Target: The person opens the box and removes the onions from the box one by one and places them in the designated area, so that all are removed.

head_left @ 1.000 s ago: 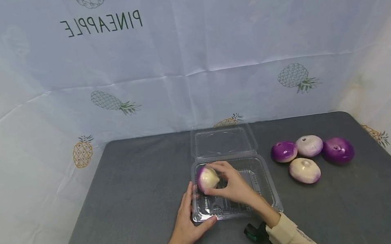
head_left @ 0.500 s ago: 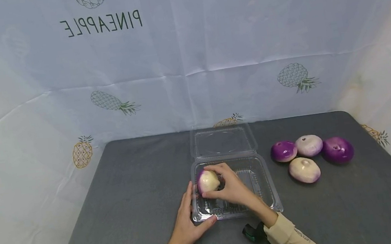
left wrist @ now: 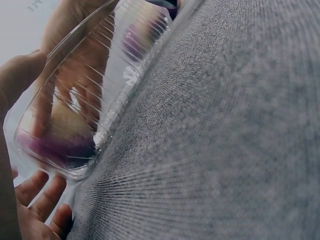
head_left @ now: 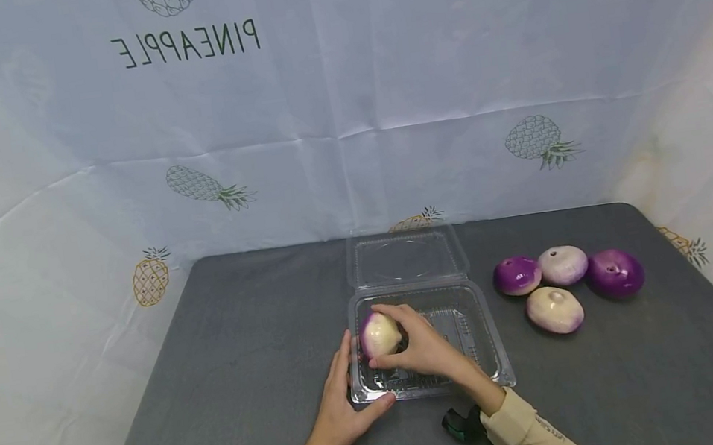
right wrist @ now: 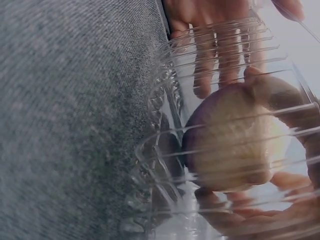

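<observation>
A purple-and-cream onion (head_left: 380, 336) sits low in the left part of a clear plastic clamshell box (head_left: 445, 384), whose lid (head_left: 408, 257) lies folded back. My right hand (head_left: 421, 342) reaches over the box's front wall and holds the onion between thumb and fingers. Through the clear wall, the right wrist view shows the same onion (right wrist: 232, 140) with fingers on both sides. My left hand (head_left: 341, 412) rests at the box's front left corner, fingers straight along the left side and thumb at the front rim. In the left wrist view its fingertips (left wrist: 50, 192) lie beside the box corner.
Several more onions (head_left: 555, 310) lie grouped on the dark grey table (head_left: 246, 357) to the right of the box. A black object (head_left: 464, 425) is at my right wrist. A pineapple-print cloth (head_left: 339, 89) hangs behind the table and along both sides.
The onion in my right hand has shifted slightly toward me and lower inside the box, with the hand following. My left hand and the other onions have stayed put.
</observation>
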`<state>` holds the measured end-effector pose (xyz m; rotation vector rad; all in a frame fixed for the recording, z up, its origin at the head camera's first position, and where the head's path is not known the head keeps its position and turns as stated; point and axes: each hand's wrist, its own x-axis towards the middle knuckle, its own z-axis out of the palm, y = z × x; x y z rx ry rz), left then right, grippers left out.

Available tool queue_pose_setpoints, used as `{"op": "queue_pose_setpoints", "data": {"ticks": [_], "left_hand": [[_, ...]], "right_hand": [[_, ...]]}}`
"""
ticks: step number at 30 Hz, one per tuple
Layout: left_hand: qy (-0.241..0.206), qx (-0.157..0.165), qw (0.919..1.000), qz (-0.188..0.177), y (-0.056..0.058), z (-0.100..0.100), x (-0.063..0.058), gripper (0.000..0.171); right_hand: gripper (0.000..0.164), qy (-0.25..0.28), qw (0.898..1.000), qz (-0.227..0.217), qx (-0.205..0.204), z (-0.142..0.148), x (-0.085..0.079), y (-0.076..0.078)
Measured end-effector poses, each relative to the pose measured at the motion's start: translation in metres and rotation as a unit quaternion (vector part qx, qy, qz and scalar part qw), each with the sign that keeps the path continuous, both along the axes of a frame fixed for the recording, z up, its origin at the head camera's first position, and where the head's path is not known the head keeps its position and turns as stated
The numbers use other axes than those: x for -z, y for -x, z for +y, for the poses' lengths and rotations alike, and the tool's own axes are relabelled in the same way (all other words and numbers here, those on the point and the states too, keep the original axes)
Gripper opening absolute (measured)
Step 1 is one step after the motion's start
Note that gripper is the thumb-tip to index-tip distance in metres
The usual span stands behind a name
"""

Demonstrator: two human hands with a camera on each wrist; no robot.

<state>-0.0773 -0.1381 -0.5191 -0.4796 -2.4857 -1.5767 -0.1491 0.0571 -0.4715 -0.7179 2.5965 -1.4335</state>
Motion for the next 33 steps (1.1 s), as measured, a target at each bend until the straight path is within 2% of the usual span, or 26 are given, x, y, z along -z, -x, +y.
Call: {"op": "queue_pose_setpoints", "data": {"ticks": [8,17,33], "left_hand": [[0.001,0.003,0.9999,0.012,0.001,0.0,0.003,0.114],[-0.005,0.004,0.9999,0.012,0.001,0.0,0.003,0.114],[-0.01,0.0,0.9999,0.012,0.001,0.001,0.002,0.114]], "right_hand": [[0.082,0.015,1.0,0.008,0.007,0.002,-0.001,-0.002],[0.083,0.054,0.998,-0.009,0.021,0.009,-0.008,-0.004],[0.082,0.07,0.996,0.019,0.046,0.021,-0.009,-0.008]]}}
